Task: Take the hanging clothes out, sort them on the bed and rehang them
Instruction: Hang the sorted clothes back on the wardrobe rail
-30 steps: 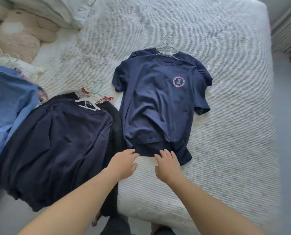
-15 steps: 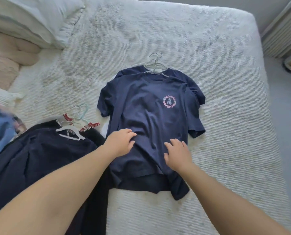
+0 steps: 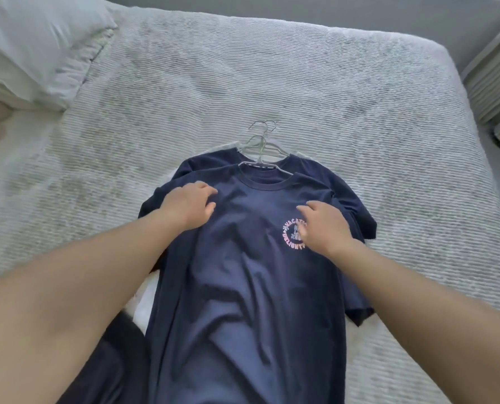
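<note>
A navy T-shirt [image 3: 243, 272] with a pink round logo lies flat on the white bed [image 3: 301, 77], on top of a second navy T-shirt [image 3: 356, 205]. Both sit on pale hangers [image 3: 261, 144] whose hooks point to the far side. My left hand [image 3: 189, 205] rests on the top shirt's left shoulder with loosely bent fingers. On the shirt's chest my right hand [image 3: 326, 225] lies palm down, covering part of the logo. Neither hand grips the cloth.
A white pillow [image 3: 36, 45] lies at the far left corner of the bed. Another dark garment [image 3: 114, 368] shows at the bottom left under my left arm. A ribbed radiator [image 3: 493, 74] stands past the bed's right edge.
Both hands slid up the top shirt from its hem to the shoulder and chest. The view moved closer, so the clothes pile on the left dropped out of sight.
</note>
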